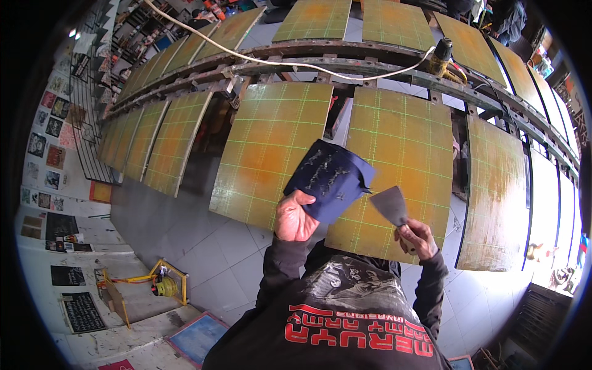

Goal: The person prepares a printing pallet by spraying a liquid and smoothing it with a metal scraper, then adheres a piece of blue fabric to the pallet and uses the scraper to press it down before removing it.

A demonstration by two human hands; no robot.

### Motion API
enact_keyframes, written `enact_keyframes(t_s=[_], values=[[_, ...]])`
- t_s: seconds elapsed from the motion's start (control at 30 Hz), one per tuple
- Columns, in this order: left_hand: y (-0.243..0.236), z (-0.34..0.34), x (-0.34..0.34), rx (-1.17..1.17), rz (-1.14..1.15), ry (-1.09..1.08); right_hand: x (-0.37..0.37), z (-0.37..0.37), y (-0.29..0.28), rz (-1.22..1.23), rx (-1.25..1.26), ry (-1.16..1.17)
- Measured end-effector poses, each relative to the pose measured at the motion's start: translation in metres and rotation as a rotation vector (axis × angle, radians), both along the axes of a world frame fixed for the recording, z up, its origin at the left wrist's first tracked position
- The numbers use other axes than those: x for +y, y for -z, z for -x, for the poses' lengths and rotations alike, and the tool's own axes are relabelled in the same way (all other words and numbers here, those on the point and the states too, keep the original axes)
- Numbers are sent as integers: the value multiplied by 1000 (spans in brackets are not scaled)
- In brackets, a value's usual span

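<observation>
My left hand (pixel 295 217) is closed on a dark blue piece of fabric or sheet (pixel 333 176), thumb on top. Pale, crumpled smears show on its upper face, and a small dark flap sticks out at its right edge. My right hand (pixel 416 239) grips the handle of a putty knife (pixel 390 205), its wide metal blade pointing up and left toward the blue piece. A gap separates the blade from the blue piece. Both are held above a yellow-green board (pixel 404 135) marked with bright green grid lines.
More gridded boards (pixel 271 142) line both sides of a long metal rail (pixel 296 61). A white cable (pixel 259 60) runs over it to a heat gun (pixel 441 52). At lower left, a yellow frame (pixel 176 280) stands near a wall with pictures. Another person (pixel 509 21) is at upper right.
</observation>
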State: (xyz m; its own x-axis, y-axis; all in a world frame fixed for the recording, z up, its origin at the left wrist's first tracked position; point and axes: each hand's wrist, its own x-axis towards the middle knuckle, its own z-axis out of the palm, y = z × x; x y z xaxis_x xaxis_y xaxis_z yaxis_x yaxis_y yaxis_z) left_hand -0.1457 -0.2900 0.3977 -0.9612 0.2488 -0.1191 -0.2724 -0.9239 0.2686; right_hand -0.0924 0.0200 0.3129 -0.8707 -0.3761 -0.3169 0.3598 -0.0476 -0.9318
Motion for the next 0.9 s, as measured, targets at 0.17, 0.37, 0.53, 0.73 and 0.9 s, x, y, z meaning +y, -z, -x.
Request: enact_keyframes(t_s=[0.17,0.37,0.53,0.73,0.9], values=[[9,-9,-26,-6,27,-100,27,-53,18,48,-35,374],[16,-24,-34,-3,64,-131,23,-76,-16,-2,-82,443],[21,-34,-25,-49,79,-180,23,-81,-4,-93,11,464],[23,-50,-23,-88,29,-154,39,-109,21,-919,354,251],[21,-65,-15,-120,101,-133,33,-139,7,-953,100,269]])
